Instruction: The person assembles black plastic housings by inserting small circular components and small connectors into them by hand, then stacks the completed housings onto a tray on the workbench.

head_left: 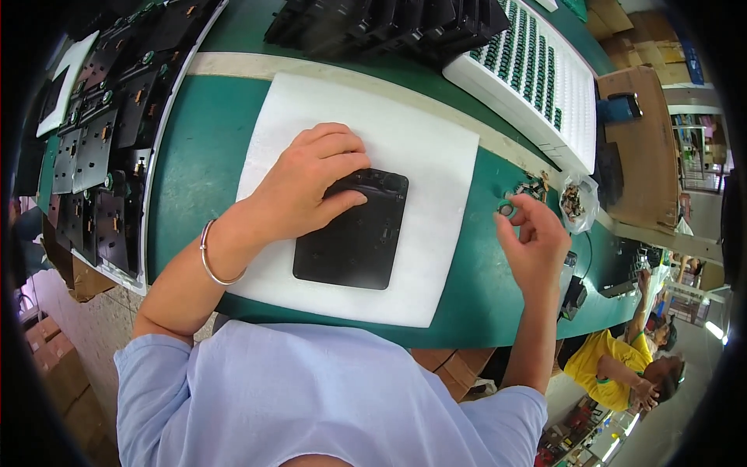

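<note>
A flat black plastic panel (346, 245) with rounded corners lies on a white foam sheet (420, 148) in front of me. My left hand (315, 183) grips the panel's upper left part, fingers curled over its far end and thumb resting on its face. What lies beneath those fingers is hidden. Off to the right of the foam, my right hand (537, 237) is raised. Between its thumb and forefinger it pinches a small round part (506, 208) with a green edge. Just beyond that hand is a little pile of small metal and wired pieces (533, 187).
Stacked black panels (389, 23) stand at the back. A white foam tray (529, 78) holds rows of small green parts. A plastic bag (578, 204) of small pieces sits right. More panels with round parts (117, 132) cover the left. A person in yellow (611, 366) is farther right.
</note>
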A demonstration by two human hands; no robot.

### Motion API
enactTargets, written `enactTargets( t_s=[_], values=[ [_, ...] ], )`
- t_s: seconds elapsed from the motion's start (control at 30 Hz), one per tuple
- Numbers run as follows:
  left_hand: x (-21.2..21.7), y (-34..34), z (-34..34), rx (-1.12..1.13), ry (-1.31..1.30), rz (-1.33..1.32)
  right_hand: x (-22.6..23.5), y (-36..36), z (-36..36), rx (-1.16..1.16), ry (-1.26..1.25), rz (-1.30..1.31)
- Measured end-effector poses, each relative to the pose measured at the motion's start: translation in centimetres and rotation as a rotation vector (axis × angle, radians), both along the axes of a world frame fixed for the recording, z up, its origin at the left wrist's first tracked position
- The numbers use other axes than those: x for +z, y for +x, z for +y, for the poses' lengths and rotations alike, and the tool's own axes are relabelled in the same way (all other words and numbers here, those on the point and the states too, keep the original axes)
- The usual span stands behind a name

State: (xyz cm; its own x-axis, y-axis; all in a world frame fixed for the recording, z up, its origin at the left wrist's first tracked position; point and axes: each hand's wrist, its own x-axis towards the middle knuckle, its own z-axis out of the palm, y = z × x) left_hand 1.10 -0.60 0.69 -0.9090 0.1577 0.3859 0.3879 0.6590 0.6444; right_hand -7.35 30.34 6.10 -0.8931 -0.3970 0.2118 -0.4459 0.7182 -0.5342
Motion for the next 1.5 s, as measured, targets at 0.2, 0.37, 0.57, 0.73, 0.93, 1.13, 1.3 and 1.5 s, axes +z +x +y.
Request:
enactTargets(
  t_s=[0.2, 0.37, 0.57, 0.73, 0.93, 1.13, 1.3, 1.5],
  values=[
    [-0.2, -0.2, 0.2, -0.020, 0.018, 0.014, 0.7, 1.5, -3.7, 0.161, -0.110, -0.211],
    [0.2, 0.3, 0.2, -0.012, 0.001, 0.002, 2.9, -0.4, -2.0, 0.006, -0.578, -0.538],
    [-0.1, 0.2, -0.1, -0.018, -0.004, -0.018, 2.8, -2.4, 2.9, 0.187, -1.147, -0.995],
    [0.0, 0.0, 0.0, 0.005, -0.008, 0.003, -0.7, -0.4, -0.9, -0.049, -0.562, -0.429],
    [-0.1, 0.0, -0.1, -0.023, 0.007, 0.009, -2.4, 1.1, -3.9, 0.130, -0.156, -0.351],
    [-0.1, 0.1, 0.0, -0.028, 0.019, 0.015, -2.7, 1.4, -6.3, 0.225, -0.006, -0.196],
    [0.0, 0.1, -0.1, -0.021, 0.005, -0.005, -2.7, 1.2, -6.1, 0.220, -0.003, -0.196],
    [0.0, 0.1, -0.1, -0.012, 0.000, 0.009, -2.8, 1.4, -6.6, 0.196, 0.039, -0.161]
  ],
)
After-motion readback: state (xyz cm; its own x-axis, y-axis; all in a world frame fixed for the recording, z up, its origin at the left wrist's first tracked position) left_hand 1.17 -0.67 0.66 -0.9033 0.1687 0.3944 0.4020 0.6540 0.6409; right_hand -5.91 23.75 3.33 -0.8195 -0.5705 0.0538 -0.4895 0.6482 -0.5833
